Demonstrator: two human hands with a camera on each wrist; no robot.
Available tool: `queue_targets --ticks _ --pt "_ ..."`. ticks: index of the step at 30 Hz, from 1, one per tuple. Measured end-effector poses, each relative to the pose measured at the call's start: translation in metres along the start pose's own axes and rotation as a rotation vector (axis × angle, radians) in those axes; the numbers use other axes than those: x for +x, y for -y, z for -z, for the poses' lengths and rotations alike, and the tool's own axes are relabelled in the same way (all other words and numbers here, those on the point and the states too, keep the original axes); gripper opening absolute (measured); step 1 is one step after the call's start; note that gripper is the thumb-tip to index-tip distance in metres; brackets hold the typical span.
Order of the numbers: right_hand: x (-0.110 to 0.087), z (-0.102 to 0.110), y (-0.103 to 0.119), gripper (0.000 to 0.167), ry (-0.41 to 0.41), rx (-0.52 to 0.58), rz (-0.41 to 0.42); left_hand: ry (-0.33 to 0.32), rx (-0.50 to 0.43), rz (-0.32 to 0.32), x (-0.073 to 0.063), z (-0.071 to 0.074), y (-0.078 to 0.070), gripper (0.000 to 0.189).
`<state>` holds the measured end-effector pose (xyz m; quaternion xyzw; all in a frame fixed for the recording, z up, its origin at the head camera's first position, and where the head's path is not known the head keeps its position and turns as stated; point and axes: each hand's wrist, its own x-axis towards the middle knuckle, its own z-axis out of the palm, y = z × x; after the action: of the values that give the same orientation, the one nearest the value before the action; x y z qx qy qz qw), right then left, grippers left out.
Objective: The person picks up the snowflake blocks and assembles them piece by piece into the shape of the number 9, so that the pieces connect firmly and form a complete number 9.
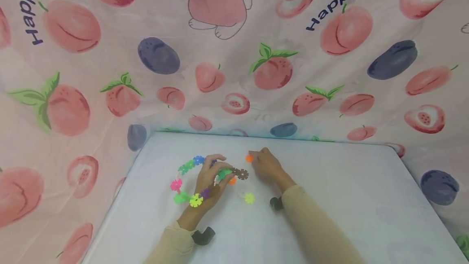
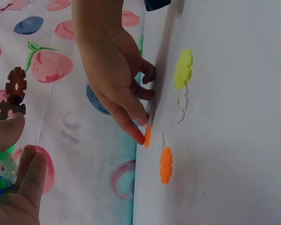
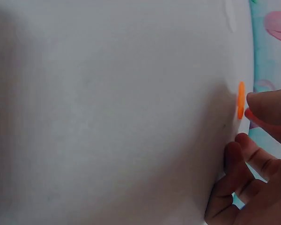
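Observation:
A chain of flower-shaped plastic snowflake discs [image 1: 176, 184] in pink, green, blue, yellow and purple loops about my left hand [image 1: 210, 180]. The fingers and thumb of that hand hold a green part of it, and brown discs [image 1: 242, 174] stick out past the thumb. My right hand [image 1: 269, 167] is at the far side of the table, with thumb and index finger pinching at the edge of an orange disc [image 3: 241, 101]. Its other fingers curl inward. In the left wrist view, another orange disc [image 2: 166, 165] lies near the right hand.
A yellow disc [image 1: 249, 198] lies on the white table [image 1: 366, 199], next to a white disc [image 2: 181, 105]. A fruit-patterned cloth [image 1: 234, 60] hangs behind the table's back edge. Black devices [image 1: 203, 236] sit at the wrists.

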<state>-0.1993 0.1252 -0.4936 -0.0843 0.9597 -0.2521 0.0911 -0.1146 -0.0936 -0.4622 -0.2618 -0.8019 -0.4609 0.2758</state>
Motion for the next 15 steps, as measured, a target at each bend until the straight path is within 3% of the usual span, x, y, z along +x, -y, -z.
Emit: queue_targets --ticks 4,9,15 --pt "0.001 -0.003 0.005 0.035 -0.017 -0.071 -0.012 0.039 -0.019 0.05 -0.0002 0.0008 -0.0029 0.025" --pt "0.0018 -0.0031 0.0067 0.028 -0.019 -0.071 -0.039 0.073 -0.015 0.111 -0.0011 0.0023 -0.0073 0.037" --pt "0.005 -0.0047 0.0002 0.023 -0.004 0.016 -0.083 0.066 0.015 0.084 -0.0009 0.0018 -0.0057 0.031"
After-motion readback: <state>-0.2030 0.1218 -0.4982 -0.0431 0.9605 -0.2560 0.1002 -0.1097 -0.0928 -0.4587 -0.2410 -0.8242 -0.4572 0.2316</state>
